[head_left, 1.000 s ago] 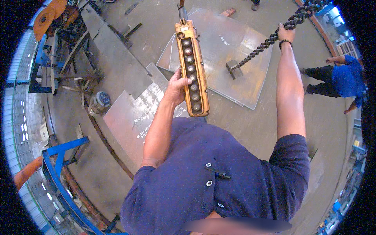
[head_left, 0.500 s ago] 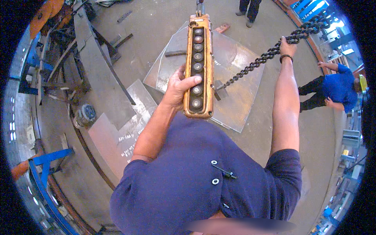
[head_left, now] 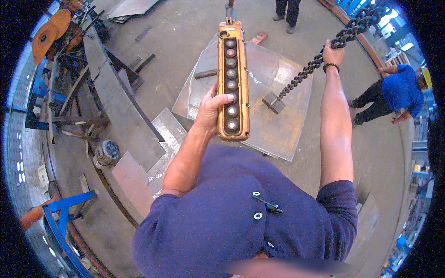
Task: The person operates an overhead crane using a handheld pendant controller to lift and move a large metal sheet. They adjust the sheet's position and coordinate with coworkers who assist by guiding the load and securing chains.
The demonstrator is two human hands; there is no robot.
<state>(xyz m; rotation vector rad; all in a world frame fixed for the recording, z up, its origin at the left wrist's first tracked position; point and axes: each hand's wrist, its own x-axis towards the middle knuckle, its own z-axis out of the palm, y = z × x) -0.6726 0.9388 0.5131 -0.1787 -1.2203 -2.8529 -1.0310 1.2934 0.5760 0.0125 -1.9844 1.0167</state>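
Observation:
My left hand (head_left: 211, 109) is closed round a long yellow pendant control box (head_left: 244, 83), its thumb resting on one of the lower buttons. A single column of round buttons runs down the box's face, and a cable enters at its top. On the right, my outstretched right hand (head_left: 333, 55) grips a dark heavy chain (head_left: 301, 74). The chain slopes from the upper right down to a dark metal block (head_left: 274, 102), which appears over the large steel plates (head_left: 277, 132). Whether the block touches the plates I cannot tell.
A person in blue with a yellow helmet (head_left: 402, 88) stands at the right; another person's legs (head_left: 287, 13) show at the top. Steel offcuts and long beams (head_left: 118, 88) lie left, with a motor (head_left: 106, 154) beside them. A blue frame (head_left: 65, 204) stands lower left.
The view has shifted slightly. The metal block now shows more fully and further right over the plates. The person in blue has lowered an arm. Both my hands keep their holds.

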